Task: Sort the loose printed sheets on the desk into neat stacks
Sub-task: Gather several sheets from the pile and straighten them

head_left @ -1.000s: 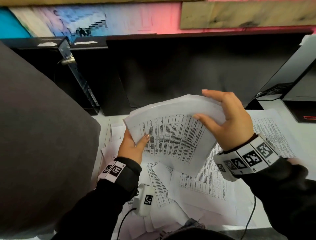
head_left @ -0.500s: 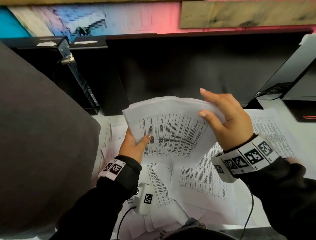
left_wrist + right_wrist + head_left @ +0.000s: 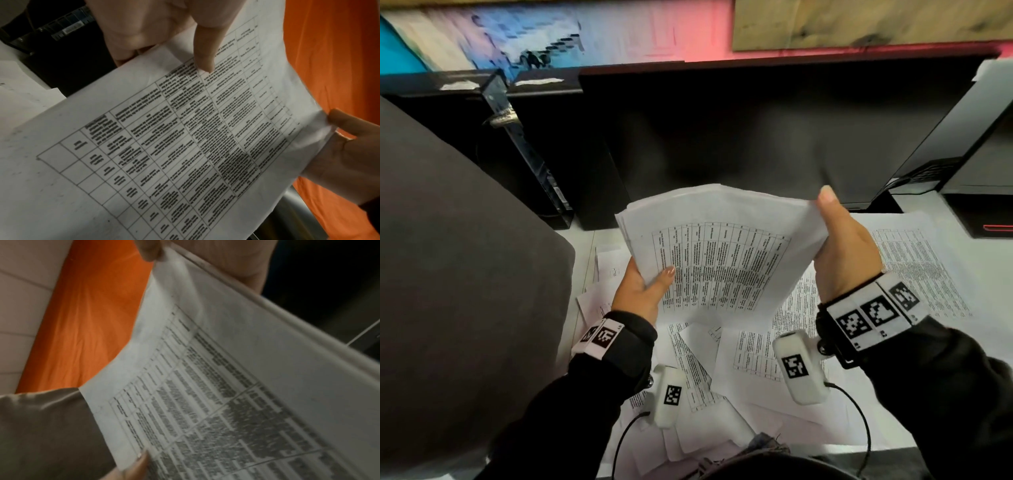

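Observation:
I hold a bundle of printed table sheets (image 3: pixel 722 253) up above the desk with both hands. My left hand (image 3: pixel 650 281) grips its lower left edge, thumb on the printed face and fingers hidden behind. My right hand (image 3: pixel 835 233) grips the right edge, thumb tip up at the top corner. In the left wrist view the left thumb (image 3: pixel 205 48) presses on the top sheet (image 3: pixel 185 146). The right wrist view shows the same sheet (image 3: pixel 246 386) slanting away, blurred. More loose printed sheets (image 3: pixel 756 353) lie scattered and overlapping on the desk below.
A large printed sheet (image 3: pixel 921 267) lies flat at the right. A dark monitor (image 3: pixel 756 137) stands behind the papers and a black device (image 3: pixel 989 205) at the far right. A grey padded shape (image 3: pixel 465 274) fills the left. Bare white desk (image 3: pixel 582 246) shows at the left.
My right hand slid from the bundle's top edge down to its right edge, thumb now pointing up. The sheets have drawn closer together in the bundle. The left hand kept its grip.

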The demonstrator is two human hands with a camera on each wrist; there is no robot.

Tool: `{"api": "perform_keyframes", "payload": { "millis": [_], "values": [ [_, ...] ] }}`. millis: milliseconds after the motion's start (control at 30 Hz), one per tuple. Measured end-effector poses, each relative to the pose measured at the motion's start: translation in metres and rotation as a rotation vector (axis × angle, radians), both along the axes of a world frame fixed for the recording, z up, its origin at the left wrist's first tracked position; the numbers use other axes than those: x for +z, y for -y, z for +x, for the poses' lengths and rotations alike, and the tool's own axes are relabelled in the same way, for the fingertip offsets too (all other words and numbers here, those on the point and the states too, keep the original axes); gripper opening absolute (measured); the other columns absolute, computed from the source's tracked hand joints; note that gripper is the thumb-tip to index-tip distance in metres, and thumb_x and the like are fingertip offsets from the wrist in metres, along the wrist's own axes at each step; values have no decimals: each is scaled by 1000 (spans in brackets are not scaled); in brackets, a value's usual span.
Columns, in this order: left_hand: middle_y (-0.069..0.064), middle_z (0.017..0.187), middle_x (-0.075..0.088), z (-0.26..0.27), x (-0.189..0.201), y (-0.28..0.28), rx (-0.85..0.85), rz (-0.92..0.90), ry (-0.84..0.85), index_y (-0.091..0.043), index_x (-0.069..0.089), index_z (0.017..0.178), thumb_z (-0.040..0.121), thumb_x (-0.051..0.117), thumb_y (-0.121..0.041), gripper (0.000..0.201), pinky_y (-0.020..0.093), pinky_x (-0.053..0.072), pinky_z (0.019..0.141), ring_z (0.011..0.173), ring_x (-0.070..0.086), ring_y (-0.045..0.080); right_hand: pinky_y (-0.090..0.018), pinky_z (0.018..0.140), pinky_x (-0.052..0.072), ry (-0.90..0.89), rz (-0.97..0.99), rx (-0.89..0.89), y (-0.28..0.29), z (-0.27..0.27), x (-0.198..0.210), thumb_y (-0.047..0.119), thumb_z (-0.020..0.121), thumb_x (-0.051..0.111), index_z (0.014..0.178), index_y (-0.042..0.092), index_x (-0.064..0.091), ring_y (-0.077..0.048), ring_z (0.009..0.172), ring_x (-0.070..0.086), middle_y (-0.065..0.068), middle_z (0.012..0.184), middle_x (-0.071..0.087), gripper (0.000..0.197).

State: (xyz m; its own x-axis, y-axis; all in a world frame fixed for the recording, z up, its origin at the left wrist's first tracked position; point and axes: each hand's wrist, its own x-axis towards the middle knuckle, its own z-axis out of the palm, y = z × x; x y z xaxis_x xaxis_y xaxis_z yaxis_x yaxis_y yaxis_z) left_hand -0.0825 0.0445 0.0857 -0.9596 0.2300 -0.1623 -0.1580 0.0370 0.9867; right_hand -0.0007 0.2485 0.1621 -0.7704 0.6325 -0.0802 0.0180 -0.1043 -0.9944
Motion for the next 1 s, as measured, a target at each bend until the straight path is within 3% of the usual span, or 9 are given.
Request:
{"api": "perform_keyframes", "payload": {
  "millis": [100, 167, 233, 300, 467, 667, 800, 867, 1000],
  "values": [
    [-17, 102, 60, 0, -1, -2, 20, -10, -18, -31, 44, 112, 84, 61, -5, 41, 12, 42, 79, 95, 55, -4, -26, 75, 48, -25, -79, 0, 1, -5, 2, 46, 82, 56, 87, 19, 72, -6, 75, 66, 8, 78, 71, 32],
    [-18, 101, 60, 0, -2, -4, 19, -10, -15, -31, 43, 113, 83, 62, -6, 43, 12, 43, 78, 94, 55, -5, -25, 70, 43, -47, 10, 35, 4, -8, 2, 46, 85, 51, 74, 18, 68, -8, 69, 59, 5, 70, 64, 34],
    [-19, 99, 60, 1, -2, -6, 10, -19, -8, -31, 43, 113, 84, 62, -8, 41, 9, 43, 76, 92, 55, -7, -24, 68, 42, -70, 133, 88, 6, -10, 2, 53, 82, 48, 75, 14, 64, -7, 70, 54, 3, 74, 59, 42],
    [-19, 98, 60, 2, -2, -6, 12, -27, -6, -30, 46, 113, 84, 61, -11, 38, 9, 43, 75, 92, 55, -6, -20, 64, 43, -89, 231, 144, 6, -14, 0, 57, 68, 56, 73, 23, 61, -3, 68, 55, 9, 73, 60, 35],
    [-8, 105, 63, 1, -4, -3, 36, -88, 11, -18, 57, 119, 86, 61, -15, 33, 16, 42, 81, 95, 58, 4, -9, 60, 47, -115, 349, 229, -5, -15, -8, 44, 53, 82, 88, 31, 54, 8, 70, 60, 13, 82, 62, 46],
    [3, 112, 64, 2, -6, -4, 99, -89, 26, -8, 58, 120, 85, 62, -12, 35, 26, 43, 92, 101, 59, 14, -27, 85, 53, 6, 275, 233, -16, -19, -30, 29, 62, 79, 113, 14, 59, -12, 98, 66, 0, 105, 69, 57],
    [-8, 108, 65, -6, -4, -7, 94, -53, 22, -24, 60, 110, 82, 66, -13, 31, 32, 43, 97, 108, 59, 15, -36, 88, 50, 85, 155, 230, -27, -14, -51, 16, 73, 73, 91, 24, 54, -18, 92, 65, 1, 95, 67, 27],
    [-12, 108, 65, -10, -2, -11, 61, -55, 13, -37, 58, 101, 79, 68, -15, 32, 37, 43, 100, 111, 58, 15, -30, 86, 49, 147, 237, 240, -32, -6, -57, 23, 80, 67, 96, 24, 54, -16, 94, 63, 9, 95, 65, 21],
    [-14, 109, 63, -4, -1, -29, 21, -38, 36, -41, 53, 103, 84, 64, -14, 35, 40, 40, 105, 109, 57, 11, -12, 73, 40, 197, 278, 257, -41, 9, -64, 30, 92, 52, 120, 23, 50, -1, 93, 57, 15, 100, 62, 29]
  ]
}}
